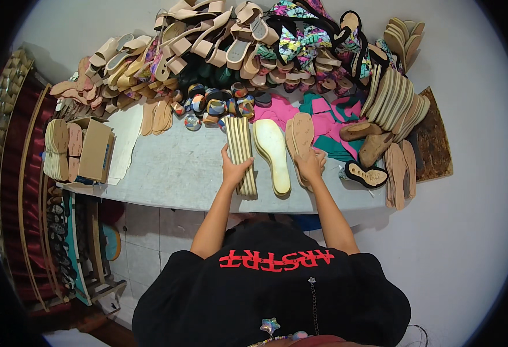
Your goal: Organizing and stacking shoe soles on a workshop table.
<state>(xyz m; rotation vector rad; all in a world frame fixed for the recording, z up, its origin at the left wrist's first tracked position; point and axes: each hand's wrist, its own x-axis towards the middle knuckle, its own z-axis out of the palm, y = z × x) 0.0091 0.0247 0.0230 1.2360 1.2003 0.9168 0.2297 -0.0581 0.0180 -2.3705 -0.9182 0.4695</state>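
Note:
My left hand [235, 169] is closed round a stack of striped shoe soles [240, 139], set on edge on the table so that their layered sides show. On the right, my right hand [310, 165] grips a pair of tan insoles [301, 132], one overlapping the other, with its fingers at their right edge. Between the two hands lies a single cream sole [271, 147], flat on the tabletop and touched by neither hand.
Heeled sandals [207, 34] pile up along the back. Patterned rolled pieces [215, 107] and pink and green cut pieces [323, 110] lie before them. Wooden shoe lasts [375, 149] and sole stacks [394, 98] stand right; a cardboard box [96, 153] sits left on the pale table [167, 168].

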